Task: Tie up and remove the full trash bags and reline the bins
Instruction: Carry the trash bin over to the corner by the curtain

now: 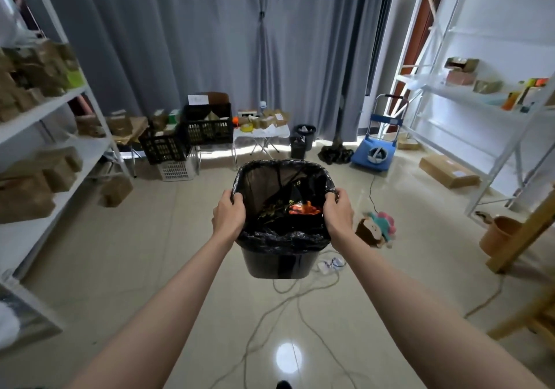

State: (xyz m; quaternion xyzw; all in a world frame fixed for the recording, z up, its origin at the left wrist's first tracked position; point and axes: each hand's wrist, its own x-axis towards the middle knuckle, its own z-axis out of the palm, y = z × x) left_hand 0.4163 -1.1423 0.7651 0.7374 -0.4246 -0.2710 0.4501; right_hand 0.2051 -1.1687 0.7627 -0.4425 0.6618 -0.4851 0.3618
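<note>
A black bin (279,264) hangs in the air in front of me, lined with a black trash bag (282,238) whose edge is folded over the rim. Inside lie orange scraps and dark waste. My left hand (228,214) grips the rim and bag on the left side, fingers curled over the edge. My right hand (338,213) grips the rim and bag on the right side the same way.
Two more black bins (303,141) stand by the grey curtain next to a folding table. White shelving with boxes lines both walls. On the tiled floor lie cables (288,304), a plush toy (377,228), a blue trolley (375,151), a cardboard box (449,171) and a brown bucket (500,234).
</note>
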